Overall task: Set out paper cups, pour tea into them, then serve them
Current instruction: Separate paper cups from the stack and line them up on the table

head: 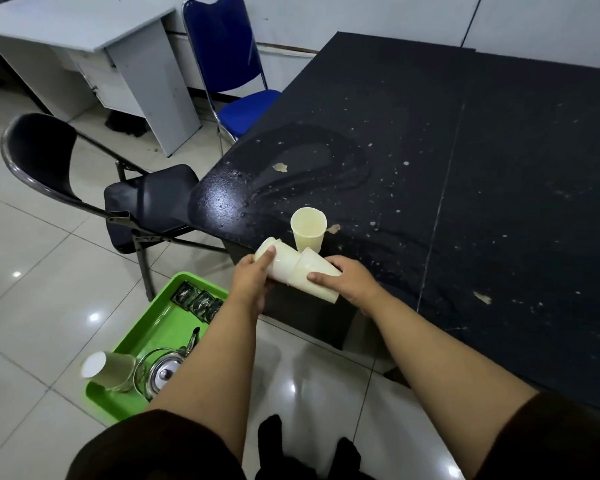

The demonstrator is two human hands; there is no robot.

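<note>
While the left hand point(253, 275) grips the nested cup stack point(279, 263) on its side at the table point(430, 168) edge, the right hand point(343, 277) curls round the end cup point(312, 275), probably to pull it free. One separated cup point(308, 228) stands upright just behind them at frame centre; the kettle point(163, 372) waits on the green tray point(146, 327), lower left, likely for pouring later.

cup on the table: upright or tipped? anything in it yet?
Upright and empty. The paper cup stands on the black table with its mouth up, and the pale inside wall shows with no liquid.
</note>
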